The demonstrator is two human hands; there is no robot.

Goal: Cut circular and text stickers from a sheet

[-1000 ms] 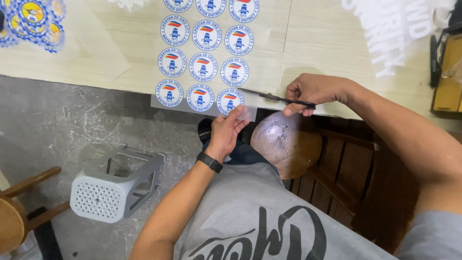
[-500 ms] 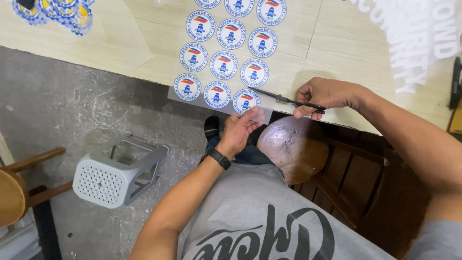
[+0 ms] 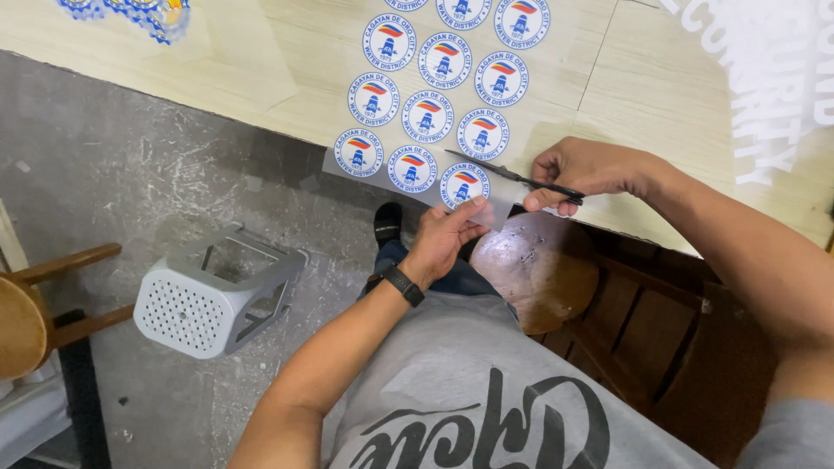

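Observation:
A clear sheet of round blue-and-white stickers [image 3: 427, 115] lies over the near edge of a pale wooden table [image 3: 261, 69]. My left hand [image 3: 447, 234] pinches the sheet's near corner, just below the lowest sticker [image 3: 463, 184]. My right hand [image 3: 591, 174] is closed on the handle of black scissors [image 3: 512, 177], whose blades point left across the sheet between two rows of stickers. A black watch sits on my left wrist.
A grey plastic stool [image 3: 217, 295] lies tipped on the concrete floor at left. A round wooden stool [image 3: 30, 317] stands at the far left. A round wooden seat [image 3: 534, 265] is under the table edge. White cut-out letters [image 3: 773, 78] lie at the table's right.
The view has shifted, so the table and stickers sit lower and further right in frame. My hands keep the same grip on the sheet and scissors.

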